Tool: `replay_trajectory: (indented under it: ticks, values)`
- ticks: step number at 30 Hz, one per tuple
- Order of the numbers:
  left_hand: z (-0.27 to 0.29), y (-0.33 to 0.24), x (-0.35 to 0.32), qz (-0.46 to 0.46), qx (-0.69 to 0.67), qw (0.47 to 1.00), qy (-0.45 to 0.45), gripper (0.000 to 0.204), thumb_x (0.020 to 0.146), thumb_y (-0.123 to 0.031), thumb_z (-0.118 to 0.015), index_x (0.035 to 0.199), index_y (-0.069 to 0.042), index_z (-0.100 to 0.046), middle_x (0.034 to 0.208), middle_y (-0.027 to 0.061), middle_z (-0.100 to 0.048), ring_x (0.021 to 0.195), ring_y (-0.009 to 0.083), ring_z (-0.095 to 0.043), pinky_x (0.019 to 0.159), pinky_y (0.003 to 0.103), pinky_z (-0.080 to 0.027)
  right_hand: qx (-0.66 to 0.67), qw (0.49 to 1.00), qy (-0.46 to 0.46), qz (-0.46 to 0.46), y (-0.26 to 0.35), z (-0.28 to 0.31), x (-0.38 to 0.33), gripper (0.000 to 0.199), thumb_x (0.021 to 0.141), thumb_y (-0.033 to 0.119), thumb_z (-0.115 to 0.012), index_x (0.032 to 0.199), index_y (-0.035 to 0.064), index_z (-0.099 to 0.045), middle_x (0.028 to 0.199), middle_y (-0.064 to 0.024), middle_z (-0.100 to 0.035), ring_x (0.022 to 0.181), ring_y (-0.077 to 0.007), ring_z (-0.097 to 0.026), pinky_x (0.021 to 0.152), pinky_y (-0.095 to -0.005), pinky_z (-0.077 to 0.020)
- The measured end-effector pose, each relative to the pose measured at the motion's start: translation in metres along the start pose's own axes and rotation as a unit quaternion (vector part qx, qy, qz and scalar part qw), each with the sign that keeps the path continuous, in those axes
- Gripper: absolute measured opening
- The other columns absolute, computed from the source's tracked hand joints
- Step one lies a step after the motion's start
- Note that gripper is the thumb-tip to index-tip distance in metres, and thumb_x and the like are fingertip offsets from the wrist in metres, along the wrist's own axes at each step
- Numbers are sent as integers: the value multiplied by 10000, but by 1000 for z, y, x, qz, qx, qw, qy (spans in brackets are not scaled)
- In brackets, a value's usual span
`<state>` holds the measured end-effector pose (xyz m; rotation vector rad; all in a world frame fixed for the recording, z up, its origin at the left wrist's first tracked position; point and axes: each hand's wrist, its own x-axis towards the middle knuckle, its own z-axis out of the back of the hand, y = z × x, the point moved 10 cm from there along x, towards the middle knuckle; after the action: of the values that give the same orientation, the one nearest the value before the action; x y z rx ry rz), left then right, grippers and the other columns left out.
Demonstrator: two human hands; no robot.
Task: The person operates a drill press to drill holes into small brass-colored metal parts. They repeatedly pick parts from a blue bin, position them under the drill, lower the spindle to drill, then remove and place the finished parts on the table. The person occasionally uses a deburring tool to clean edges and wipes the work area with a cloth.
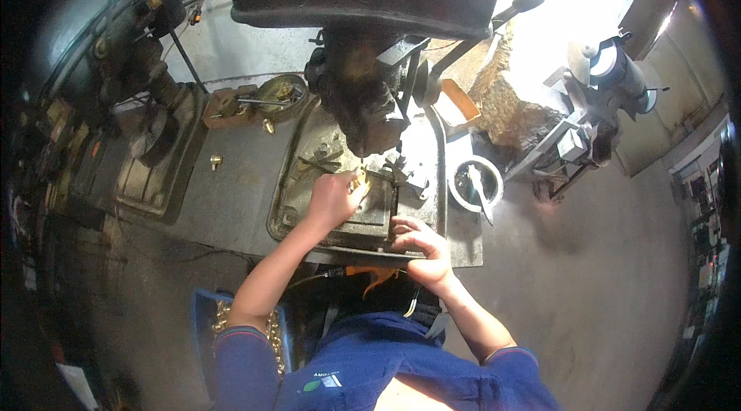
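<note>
My left hand [333,199] is closed, its fingertips pinching a small brass fitting [360,176] just below the drill press head [369,118]. The fitting sits over the vise area on the machine's metal base [340,237]; the fingers partly hide it. Nearer to me on the right, my right hand [426,250] has its fingers curled at the near end of a dark bar [394,206]. This bar runs away from me beside the vise [378,210].
A round tray [282,94] of metal bits and a loose brass fitting [216,161] are on the bench at left. At right stands a white tub [461,196] holding a brush-like tool [480,191]. A blue crate [202,334] of brass parts sits low left.
</note>
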<state>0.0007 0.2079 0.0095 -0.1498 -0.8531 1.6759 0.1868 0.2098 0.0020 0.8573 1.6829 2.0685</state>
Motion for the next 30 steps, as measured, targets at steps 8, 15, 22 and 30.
replay_trajectory:
  ticks: [8,15,22,30]
  values:
    - [-16,-1,16,-33,-7,998,-52,243,748,-229,-695,685,-26,-577,614,155,-590,567,334,-588,507,408,-431,-33,998,-51,-5,-10,40,-24,313,574,170,-626,839,7,-659,1098,-171,-612,1008,-243,-584,906,-344,-421]
    - [-14,10,9,-29,10,995,-97,236,704,-185,-740,668,-36,-560,558,107,-555,502,266,-565,471,355,-417,-55,995,-81,-30,-11,59,-19,274,602,149,-631,833,4,-662,1086,-163,-615,1000,-224,-580,895,-334,-428]
    - [-14,10,12,-57,-14,996,-72,271,704,-201,-739,670,-15,-546,566,152,-541,513,305,-565,479,375,-419,-195,966,-85,149,91,105,44,342,565,105,-498,837,-54,-633,1014,-166,-629,940,-224,-580,837,-314,-449]
    - [-7,1,7,-48,-18,996,-74,234,768,-231,-682,831,-25,-591,582,140,-575,541,310,-589,479,392,-432,116,951,-184,220,209,163,165,506,754,-25,-369,1253,-111,-390,1257,-247,-466,1183,-358,-468,950,-467,-437]
